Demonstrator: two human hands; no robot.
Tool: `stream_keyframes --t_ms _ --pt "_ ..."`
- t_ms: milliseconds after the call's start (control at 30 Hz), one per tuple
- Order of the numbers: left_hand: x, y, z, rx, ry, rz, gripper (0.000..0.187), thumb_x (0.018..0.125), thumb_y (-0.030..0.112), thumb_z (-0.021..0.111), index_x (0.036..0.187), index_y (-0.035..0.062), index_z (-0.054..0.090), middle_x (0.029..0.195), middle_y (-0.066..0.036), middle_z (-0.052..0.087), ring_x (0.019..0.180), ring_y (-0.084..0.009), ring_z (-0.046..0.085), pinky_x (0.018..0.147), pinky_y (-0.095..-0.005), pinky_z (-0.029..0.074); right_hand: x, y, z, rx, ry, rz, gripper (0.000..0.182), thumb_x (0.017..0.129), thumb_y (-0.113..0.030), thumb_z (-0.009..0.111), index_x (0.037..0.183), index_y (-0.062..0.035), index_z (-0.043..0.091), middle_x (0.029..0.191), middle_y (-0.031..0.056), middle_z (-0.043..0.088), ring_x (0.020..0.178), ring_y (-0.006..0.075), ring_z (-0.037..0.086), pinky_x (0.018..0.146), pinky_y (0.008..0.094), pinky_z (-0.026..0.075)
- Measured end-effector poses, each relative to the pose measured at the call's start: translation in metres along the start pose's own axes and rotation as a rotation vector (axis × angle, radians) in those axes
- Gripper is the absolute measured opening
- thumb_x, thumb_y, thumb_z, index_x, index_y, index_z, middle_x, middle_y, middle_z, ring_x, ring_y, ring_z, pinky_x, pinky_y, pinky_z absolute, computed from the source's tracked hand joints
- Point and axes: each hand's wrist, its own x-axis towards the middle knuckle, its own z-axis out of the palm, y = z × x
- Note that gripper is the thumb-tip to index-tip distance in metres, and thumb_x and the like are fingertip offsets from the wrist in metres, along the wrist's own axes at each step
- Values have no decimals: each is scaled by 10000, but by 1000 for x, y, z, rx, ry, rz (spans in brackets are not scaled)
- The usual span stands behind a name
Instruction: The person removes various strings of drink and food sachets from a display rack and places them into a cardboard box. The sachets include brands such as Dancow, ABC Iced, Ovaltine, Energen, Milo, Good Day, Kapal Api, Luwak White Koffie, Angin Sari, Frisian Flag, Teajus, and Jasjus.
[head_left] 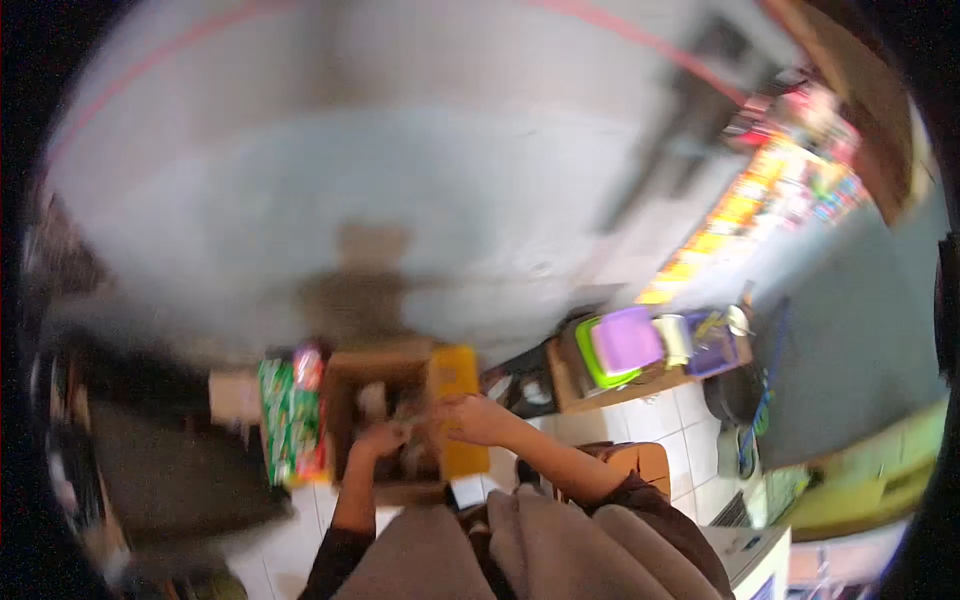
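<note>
An open cardboard box [384, 358] stands in front of me, with blurred items inside that I cannot name. My left hand [380, 438] is over the near part of its opening, fingers pointing in among the contents. Along the box's right side is a flat yellow piece [458, 368], perhaps a panel or a pack. My right hand [475, 418] lies over this yellow piece, its fingers bent toward the box's right edge. Motion blur smears the fingertips of both hands, so any small thing in them is hidden.
A green pack [288, 420] is left of the box, beside a dark surface [170, 465]. At right, a carton [590, 399] carries purple [628, 340] and green [588, 350] plastic containers. Behind everything rises a pale wall [480, 180]; white floor tiles [690, 430] show at right.
</note>
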Motion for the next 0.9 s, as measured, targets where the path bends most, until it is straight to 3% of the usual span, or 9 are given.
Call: stream_keyframes --t_ms 100,167,333,433,567,600,700,800,900 --pt "-23 83 -73 155 263 169 312 759 266 516 975 42 540 1059 -181 502 987 -314 470 857 -367 355 -60 -2 -131 -45 398 79 280 678 -179 612 927 -57 572 1024 135 540 925 295 524 790 341 428" --pt "-44 160 -114 -43 542 475 265 773 201 513 1002 68 514 1159 -148 438 1059 -303 418 876 -362 341 -106 10 -202 -106 672 120 253 670 -103 613 912 -39 576 1012 143 545 928 284 528 792 329 427" --pt "-80 344 -163 -264 561 1006 311 763 109 523 1065 83 456 1209 -90 392 1120 -231 370 896 -363 320 -190 34 -335 -235 1445 255 148 693 -45 569 831 10 569 841 149 578 751 242 580 668 309 453" --pt "-78 436 -175 -311 603 1191 400 755 135 546 1125 85 400 1200 -69 396 1124 -209 364 898 -374 319 -203 40 -381 -377 1533 237 193 693 -94 583 849 18 558 796 162 565 719 263 568 645 336 443" --pt "-40 523 -177 -337 923 1185 438 746 130 551 1144 72 379 1155 -99 414 1071 -216 404 824 -353 376 -193 66 -389 -447 1572 482 573 659 -238 658 1102 10 392 1030 209 445 925 336 457 772 382 398" --pt "-27 535 -173 -416 1047 1137 445 741 117 553 1146 68 375 1136 -109 423 1022 -215 440 786 -337 401 -192 70 -386 -436 1568 470 573 659 -238 658 1102 10 392 1030 209 445 925 336 457 772 382 398" --pt "-1 551 -159 -672 1002 1167 426 731 59 543 1129 45 393 1095 -91 446 931 -166 455 755 -285 406 -191 86 -382 -368 1666 340 683 645 -249 674 1143 60 324 1016 220 447 948 351 439 795 384 378" --pt "7 549 -153 -623 1214 1080 372 687 27 567 1039 31 444 975 -83 510 751 -161 490 646 -274 423 -194 88 -382 -267 1627 306 683 638 -229 681 1140 67 324 1021 225 443 966 352 428 806 377 364" --pt "2 554 -143 -625 1316 1008 334 673 14 569 991 32 469 907 -68 519 733 -145 481 637 -275 415 -198 83 -381 -248 1630 267 704 611 -215 703 1139 63 329 997 222 444 957 342 426 820 373 349"
